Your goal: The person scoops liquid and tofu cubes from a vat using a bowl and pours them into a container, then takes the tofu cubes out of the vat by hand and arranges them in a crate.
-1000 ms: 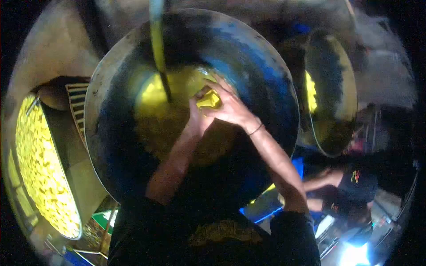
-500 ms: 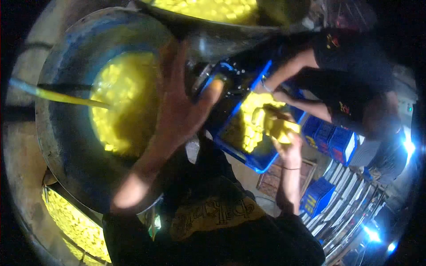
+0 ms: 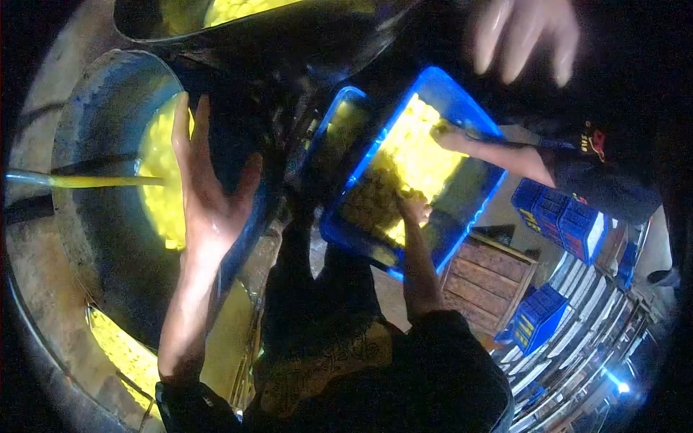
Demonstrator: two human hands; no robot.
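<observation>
My left hand (image 3: pixel 211 198) is open, fingers spread, in front of the right side of a large round pan (image 3: pixel 94 137). Yellow blocks (image 3: pixel 160 209) that look like tofu lie in yellow liquid inside that pan. Inside a blue plastic crate (image 3: pixel 433 72) is my right hand (image 3: pixel 416 208), reaching down onto more yellow blocks (image 3: pixel 415 155). Its fingers are partly hidden, so whether it grips a block is unclear. A co-worker's hand (image 3: pixel 451 137) also touches the blocks, from the far side of the crate.
A blurred hand (image 3: pixel 527 36) hovers at top right. A yellowish hose or stick (image 3: pixel 79 180) reaches into the pan. Another vessel (image 3: pixel 303 43) holds yellow pieces at the top; more yellow pieces (image 3: pixel 126 353) lie lower left. Blue crates (image 3: pixel 556 216) and a wooden panel (image 3: pixel 487 281) are to the right.
The view has shifted. My left hand has moved left and down, still spread. My right hand, previously raised with yellow blocks, is now down among the blocks in the crate.
</observation>
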